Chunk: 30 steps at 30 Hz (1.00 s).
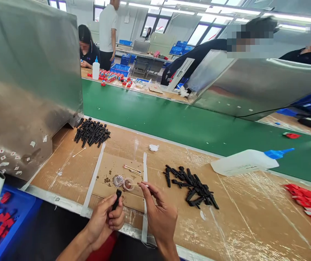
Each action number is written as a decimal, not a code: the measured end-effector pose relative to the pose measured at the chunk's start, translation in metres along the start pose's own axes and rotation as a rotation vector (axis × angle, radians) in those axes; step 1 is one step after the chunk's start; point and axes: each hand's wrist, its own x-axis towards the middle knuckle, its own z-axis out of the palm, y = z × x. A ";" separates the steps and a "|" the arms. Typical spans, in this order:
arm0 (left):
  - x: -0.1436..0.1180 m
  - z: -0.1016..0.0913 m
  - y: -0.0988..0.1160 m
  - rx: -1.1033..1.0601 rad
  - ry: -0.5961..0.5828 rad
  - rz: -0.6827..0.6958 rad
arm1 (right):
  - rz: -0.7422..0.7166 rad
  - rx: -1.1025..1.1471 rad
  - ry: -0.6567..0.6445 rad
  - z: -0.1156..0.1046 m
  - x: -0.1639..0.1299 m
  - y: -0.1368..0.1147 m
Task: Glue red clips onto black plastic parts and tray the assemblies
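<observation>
My left hand (105, 214) is closed around a black plastic part (117, 199), held upright near the table's front edge. Between the fingertips of my right hand (159, 212) is a thin cotton swab (135, 184), its far end reaching over a small clear cup (128, 184). Touching that cup on the left is another small round clear piece (118, 180), with brown stains on the cardboard around it. Behind the cup lie several used swabs (132, 169). Loose black parts form a pile (92, 132) at the back left and another pile (192, 185) to the right.
A white squeeze bottle with a blue cap (245, 162) lies at the right, near red parts (309, 203). A metal panel (30, 83) stands at the left above a blue bin (21, 214) of red pieces. Beyond runs a green belt (144, 108), with people on its far side.
</observation>
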 end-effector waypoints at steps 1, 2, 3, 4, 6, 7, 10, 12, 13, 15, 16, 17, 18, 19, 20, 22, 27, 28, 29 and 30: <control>-0.001 0.000 0.000 -0.001 -0.003 -0.006 | -0.001 -0.001 -0.001 0.000 0.000 0.000; -0.001 0.000 0.000 -0.001 -0.005 -0.011 | 0.000 -0.001 -0.002 0.000 0.001 0.000; -0.001 0.000 0.001 -0.004 -0.008 -0.015 | 0.004 0.000 -0.004 0.000 0.001 0.000; -0.001 -0.001 0.001 -0.007 -0.010 -0.018 | 0.011 0.004 -0.005 0.001 0.001 0.001; -0.001 -0.002 0.001 -0.010 -0.016 -0.028 | 0.027 0.017 -0.009 0.001 0.001 0.002; -0.001 -0.002 0.001 -0.010 -0.019 -0.033 | 0.034 0.024 -0.009 0.002 0.000 0.004; 0.000 -0.003 0.003 -0.008 -0.020 -0.043 | 0.070 0.047 -0.003 0.004 -0.002 0.007; 0.000 -0.003 0.004 -0.010 -0.013 -0.049 | 0.116 0.070 0.010 0.005 -0.003 0.009; 0.000 -0.002 0.004 -0.011 -0.007 -0.051 | 0.140 0.084 0.022 0.005 -0.003 0.010; 0.000 -0.001 0.004 -0.005 0.001 -0.052 | 0.172 0.107 0.060 0.006 -0.003 0.009; 0.001 -0.001 0.004 -0.001 0.005 -0.050 | 0.176 0.116 0.084 0.005 -0.003 0.007; 0.001 -0.001 0.003 0.003 0.011 -0.051 | 0.176 0.126 0.109 0.005 -0.004 0.005; 0.001 -0.001 0.003 0.003 0.017 -0.053 | 0.172 0.137 0.130 0.004 -0.004 0.003; 0.001 -0.001 0.003 0.003 0.023 -0.056 | 0.165 0.148 0.149 0.003 -0.006 0.000; 0.001 -0.001 0.003 0.002 0.027 -0.058 | 0.157 0.159 0.163 0.002 -0.007 -0.003; 0.002 -0.001 0.002 -0.001 0.032 -0.063 | 0.142 0.181 0.174 0.000 -0.012 -0.009; 0.003 -0.002 0.003 -0.004 0.032 -0.074 | 0.071 0.195 0.131 0.001 -0.025 -0.015; 0.003 -0.002 0.003 -0.004 0.032 -0.075 | 0.055 0.189 0.101 0.002 -0.027 -0.015; 0.003 -0.002 0.003 -0.004 0.032 -0.076 | 0.041 0.182 0.070 0.003 -0.028 -0.015; 0.002 -0.002 0.002 -0.005 0.032 -0.076 | 0.029 0.177 0.042 0.004 -0.029 -0.015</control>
